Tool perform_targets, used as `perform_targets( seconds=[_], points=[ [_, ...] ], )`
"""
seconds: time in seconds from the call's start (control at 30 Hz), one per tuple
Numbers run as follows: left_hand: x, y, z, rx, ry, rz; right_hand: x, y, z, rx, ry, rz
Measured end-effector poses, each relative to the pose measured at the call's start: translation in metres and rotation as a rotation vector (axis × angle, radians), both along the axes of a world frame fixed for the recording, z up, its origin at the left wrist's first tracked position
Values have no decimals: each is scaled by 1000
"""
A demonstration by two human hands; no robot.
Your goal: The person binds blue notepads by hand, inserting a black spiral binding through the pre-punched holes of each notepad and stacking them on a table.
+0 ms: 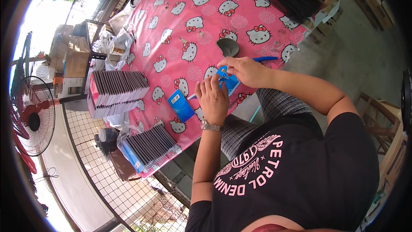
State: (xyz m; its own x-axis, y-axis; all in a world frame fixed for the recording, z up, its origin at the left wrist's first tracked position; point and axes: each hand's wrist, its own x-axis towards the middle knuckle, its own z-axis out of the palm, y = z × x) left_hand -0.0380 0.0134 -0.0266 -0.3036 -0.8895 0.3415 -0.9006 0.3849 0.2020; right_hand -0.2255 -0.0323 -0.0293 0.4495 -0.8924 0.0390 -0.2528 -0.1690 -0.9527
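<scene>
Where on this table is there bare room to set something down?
The widest bare patch of pink tablecloth lies between the upper notebook stack and the gray piece; another separates that piece from the black heap. The near edge is crowded: left hand and right hand at one blue notebook, another notebook leftward.

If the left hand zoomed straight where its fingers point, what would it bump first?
The way ahead of the left hand looks free, just pink tablecloth; the gray curved thing lies off to the right. The hand's height is hard to tell.
</scene>
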Motion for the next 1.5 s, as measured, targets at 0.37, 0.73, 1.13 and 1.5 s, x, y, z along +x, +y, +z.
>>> perform_targets(
  seconds=[0.37, 0.73, 1.13, 1.5],
  points=[
    [6, 1, 6, 27, -20, -41, -12, -40, 48, 215, 252, 437],
    [12, 9, -1, 73, 14, -58, -7, -69, 0, -61, 183, 253],
    [31, 18, -12, 10, 95, 60, -6, -68, 5, 239, 4, 643],
    [44, 11, -17, -17, 335, 103, -8, -66, 15, 430, -182, 653]
  ],
)
